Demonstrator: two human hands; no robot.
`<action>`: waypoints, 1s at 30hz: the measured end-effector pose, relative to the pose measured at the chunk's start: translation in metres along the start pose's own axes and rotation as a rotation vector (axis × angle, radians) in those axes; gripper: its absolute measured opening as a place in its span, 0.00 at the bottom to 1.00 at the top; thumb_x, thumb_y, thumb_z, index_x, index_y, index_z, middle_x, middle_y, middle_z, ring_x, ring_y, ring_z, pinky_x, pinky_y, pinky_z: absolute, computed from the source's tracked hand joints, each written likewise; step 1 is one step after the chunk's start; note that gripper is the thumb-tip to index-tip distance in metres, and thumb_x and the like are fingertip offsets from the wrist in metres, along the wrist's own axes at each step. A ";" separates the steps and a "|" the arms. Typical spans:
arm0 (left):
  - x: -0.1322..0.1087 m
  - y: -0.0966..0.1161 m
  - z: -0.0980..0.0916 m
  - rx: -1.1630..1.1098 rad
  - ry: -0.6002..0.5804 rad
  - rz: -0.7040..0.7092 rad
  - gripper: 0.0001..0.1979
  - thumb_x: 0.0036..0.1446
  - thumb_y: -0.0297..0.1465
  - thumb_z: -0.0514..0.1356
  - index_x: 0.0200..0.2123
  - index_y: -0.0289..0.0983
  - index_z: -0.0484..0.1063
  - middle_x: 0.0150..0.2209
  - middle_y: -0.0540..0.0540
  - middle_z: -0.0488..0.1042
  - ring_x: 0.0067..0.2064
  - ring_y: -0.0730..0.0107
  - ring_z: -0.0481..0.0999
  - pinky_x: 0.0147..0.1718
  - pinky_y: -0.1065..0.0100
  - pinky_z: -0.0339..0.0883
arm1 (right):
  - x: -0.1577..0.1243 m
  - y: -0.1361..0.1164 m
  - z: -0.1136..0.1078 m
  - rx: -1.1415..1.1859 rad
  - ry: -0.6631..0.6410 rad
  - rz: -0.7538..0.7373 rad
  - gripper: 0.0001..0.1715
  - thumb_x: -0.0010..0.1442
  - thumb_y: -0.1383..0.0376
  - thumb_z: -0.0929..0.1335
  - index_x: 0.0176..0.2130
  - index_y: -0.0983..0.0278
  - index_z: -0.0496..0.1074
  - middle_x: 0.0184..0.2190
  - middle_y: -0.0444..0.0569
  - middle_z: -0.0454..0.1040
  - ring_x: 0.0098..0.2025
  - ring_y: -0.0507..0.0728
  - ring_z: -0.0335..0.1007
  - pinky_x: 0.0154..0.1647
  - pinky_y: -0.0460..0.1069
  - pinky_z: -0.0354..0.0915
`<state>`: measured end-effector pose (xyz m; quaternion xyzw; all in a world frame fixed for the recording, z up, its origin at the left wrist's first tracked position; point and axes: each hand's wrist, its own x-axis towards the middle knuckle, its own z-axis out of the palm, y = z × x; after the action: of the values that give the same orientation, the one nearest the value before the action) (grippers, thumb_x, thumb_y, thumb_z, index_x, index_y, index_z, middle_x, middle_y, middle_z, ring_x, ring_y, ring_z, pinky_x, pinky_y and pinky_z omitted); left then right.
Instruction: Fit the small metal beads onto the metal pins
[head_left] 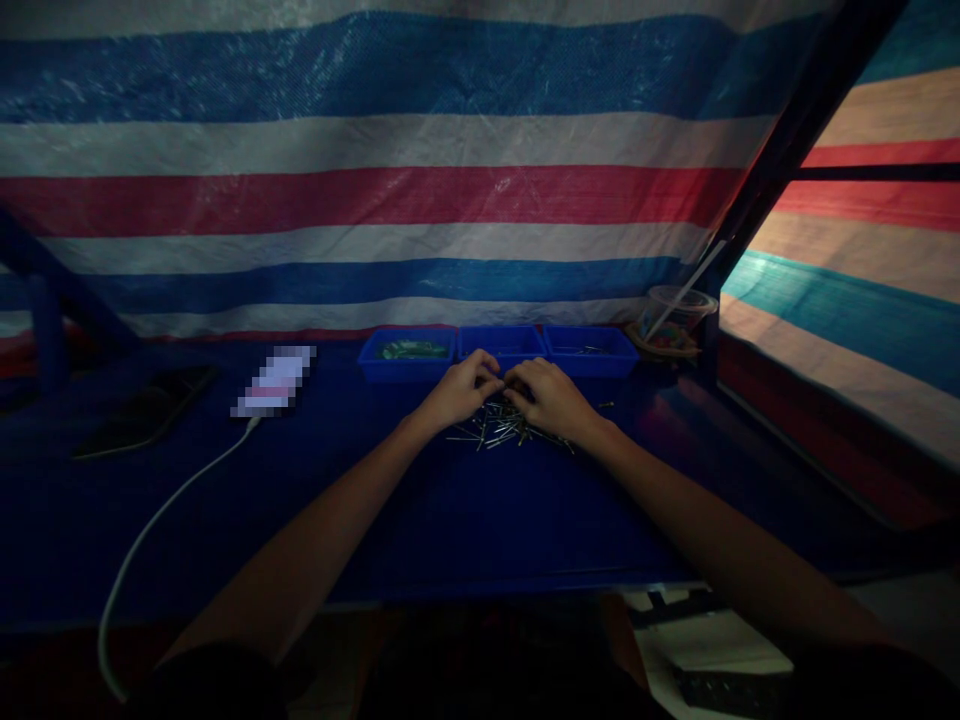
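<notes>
Along the near side of the smooth, dark-blue table (465, 530), two bare forearms (360, 500) reach in from below my view, and a pale, round cable (161, 508) curves at the left. Further in, a loose heap of thin, straight, silvery metal pins (501, 430) lies on the tabletop beneath the fingers, crossing at many angles. From my remote seat I judge each pin light, stiff and slick, hard to break but apt to roll or drag its neighbours; I would take one by the middle of its shank, between thumb and fingertip, at the heap's looser edge. Over the heap, the left hand (463, 390) and the right hand (553, 395) curl inward, fingertips drawn close together; whether either pinches a pin, I cannot tell.

To the left lie a flat, glossy black slab (154, 412) and a bright rectangle blurred into blocks (276, 382), where the cable ends. Just beyond the hands I see three shallow blue plastic trays: the left tray (409, 372) holds shiny greenish material (412, 349), the middle tray (514, 345) is partly hidden by fingers, and the right tray (600, 369) carries thin slivers (592, 350). Right of them is a clear, thin-walled plastic tub (697, 303) with a pale stick (686, 289) slanting across it. Behind hangs a creased, woven plastic sheet (420, 200), striped blue, white and red.
</notes>
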<state>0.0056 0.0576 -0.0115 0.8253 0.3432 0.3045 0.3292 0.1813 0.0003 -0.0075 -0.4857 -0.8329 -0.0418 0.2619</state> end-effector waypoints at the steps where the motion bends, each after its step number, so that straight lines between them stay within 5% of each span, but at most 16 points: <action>1: 0.000 0.002 0.000 -0.031 -0.008 -0.005 0.09 0.57 0.28 0.57 0.41 0.37 0.61 0.33 0.48 0.76 0.35 0.70 0.76 0.35 0.69 0.67 | 0.000 -0.001 -0.002 -0.005 0.010 -0.012 0.05 0.59 0.67 0.65 0.37 0.65 0.69 0.33 0.49 0.72 0.38 0.56 0.63 0.40 0.50 0.57; 6: 0.000 0.009 0.001 -0.116 0.004 -0.053 0.08 0.60 0.28 0.53 0.43 0.36 0.61 0.33 0.47 0.76 0.36 0.69 0.77 0.36 0.69 0.67 | 0.002 -0.003 -0.006 -0.034 0.014 -0.029 0.05 0.61 0.66 0.63 0.37 0.64 0.68 0.34 0.50 0.72 0.38 0.56 0.64 0.40 0.51 0.57; 10: -0.001 0.005 0.002 0.115 0.022 -0.008 0.09 0.62 0.29 0.51 0.43 0.36 0.67 0.34 0.46 0.77 0.37 0.68 0.77 0.39 0.66 0.68 | 0.002 -0.003 -0.013 -0.045 0.107 0.007 0.10 0.64 0.65 0.59 0.35 0.65 0.67 0.32 0.51 0.72 0.36 0.56 0.65 0.39 0.51 0.58; 14: -0.003 -0.003 0.006 0.513 -0.065 0.105 0.10 0.60 0.28 0.53 0.40 0.37 0.74 0.40 0.44 0.77 0.44 0.61 0.74 0.46 0.62 0.65 | 0.011 -0.006 -0.047 -0.022 0.483 -0.037 0.13 0.65 0.63 0.58 0.33 0.64 0.66 0.29 0.51 0.71 0.34 0.55 0.66 0.37 0.50 0.60; 18: -0.001 0.001 0.012 0.635 -0.081 0.073 0.12 0.60 0.35 0.55 0.41 0.38 0.75 0.41 0.43 0.77 0.46 0.57 0.74 0.45 0.60 0.65 | 0.038 -0.006 -0.086 -0.109 0.828 -0.006 0.16 0.66 0.59 0.56 0.33 0.63 0.67 0.29 0.49 0.71 0.33 0.54 0.66 0.35 0.51 0.61; 20: 0.000 0.007 0.014 0.648 -0.067 0.032 0.13 0.59 0.37 0.56 0.42 0.38 0.75 0.42 0.42 0.77 0.46 0.55 0.74 0.44 0.59 0.66 | 0.052 -0.002 -0.090 -0.218 0.734 0.072 0.18 0.65 0.55 0.58 0.32 0.63 0.68 0.28 0.50 0.72 0.33 0.56 0.66 0.35 0.52 0.60; 25: -0.003 0.012 0.015 0.625 -0.059 -0.027 0.09 0.55 0.34 0.58 0.37 0.38 0.75 0.40 0.45 0.78 0.45 0.56 0.73 0.43 0.58 0.65 | 0.049 0.008 -0.055 -0.355 0.187 0.222 0.20 0.61 0.53 0.62 0.26 0.64 0.69 0.27 0.52 0.74 0.31 0.57 0.67 0.33 0.51 0.55; 30: -0.001 0.004 0.018 0.515 -0.063 0.023 0.08 0.52 0.28 0.58 0.36 0.37 0.74 0.38 0.46 0.78 0.43 0.59 0.73 0.44 0.61 0.66 | 0.010 0.006 -0.023 -0.227 -0.003 0.240 0.16 0.61 0.57 0.63 0.28 0.63 0.69 0.29 0.50 0.74 0.32 0.56 0.67 0.31 0.49 0.53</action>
<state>0.0197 0.0488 -0.0191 0.8949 0.3895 0.1848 0.1152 0.1915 0.0037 0.0154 -0.6082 -0.7593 -0.1031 0.2073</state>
